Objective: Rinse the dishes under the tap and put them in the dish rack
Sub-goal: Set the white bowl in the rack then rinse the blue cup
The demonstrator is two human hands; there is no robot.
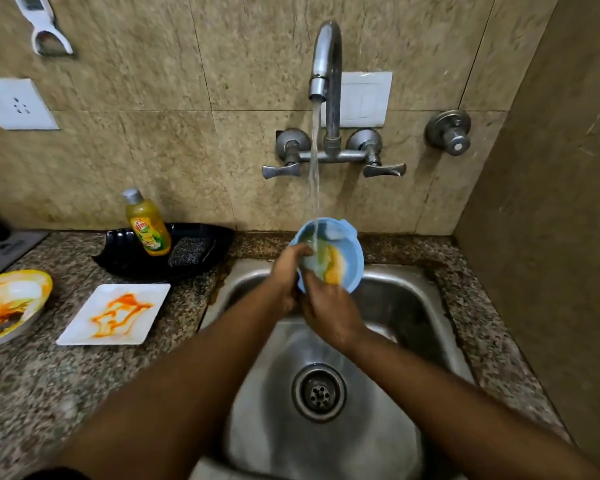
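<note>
Water from the tap hits the blue bowl. Left hand grips its rim; right hand fingers curl inside, above the sink.

Both forearms reach forward, left hand and right hand meeting, fingers curled.

2 hands on 1 blue bowl, 1 tap above the grip, 1 sink below, left of the grip 1 white square plate, 1 yellow dish, 1 soap bottle, 1 scrubber, 1 black tray
</note>
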